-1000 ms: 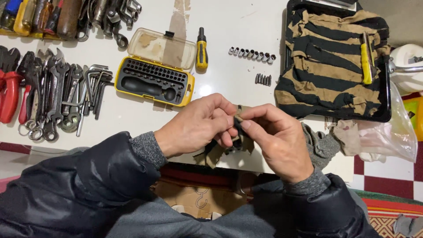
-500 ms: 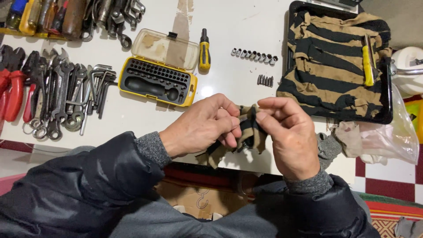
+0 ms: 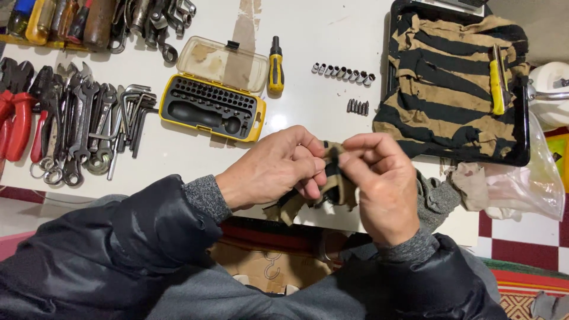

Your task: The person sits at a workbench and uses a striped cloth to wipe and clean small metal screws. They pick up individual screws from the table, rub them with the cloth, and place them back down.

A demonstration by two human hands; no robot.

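Observation:
My left hand [image 3: 272, 169] and my right hand [image 3: 382, 184] meet over the near edge of the white table [image 3: 314, 41]. Both pinch a small tan and black striped rag [image 3: 332, 189], which hangs down between them. Whatever lies inside the rag at my fingertips is hidden. An open yellow bit case [image 3: 210, 109] with a black insert lies just beyond my left hand. A yellow and black stubby driver [image 3: 275, 68] lies past it. A row of small sockets [image 3: 344, 73] and a few short bits [image 3: 357, 106] lie beyond my right hand.
Wrenches, hex keys [image 3: 89, 127] and red-handled pliers [image 3: 15, 115] fill the table's left side. A black tray [image 3: 521, 155] at right holds a striped cloth [image 3: 450, 89] and a yellow-handled tool [image 3: 496, 86]. A clear plastic bag [image 3: 527, 184] lies beside it.
My hands have lifted a little and the fingers have shifted on the rag, turning it between them. Nothing on the table has moved.

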